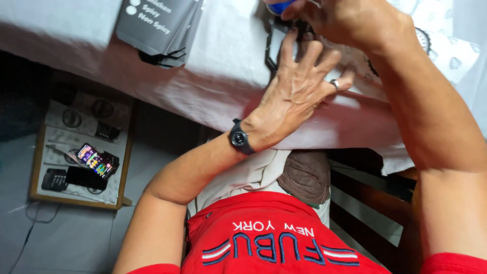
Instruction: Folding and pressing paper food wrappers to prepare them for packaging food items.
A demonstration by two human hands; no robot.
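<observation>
My left hand (299, 86) lies flat with fingers spread on the white cloth-covered table (223, 76), pressing on a black-edged patterned sheet (271, 50). A black watch is on its wrist and a ring on one finger. My right hand (345, 20) is at the top edge of the view, fingers closed around a small blue object (279, 6) that is mostly cut off. I wear a red shirt.
A stack of dark grey pouches (160, 28) lies on the table at the upper left. Below, on the floor at the left, a wooden tray (81, 157) holds a lit phone and dark gadgets. A brown cloth (307, 175) rests on my lap.
</observation>
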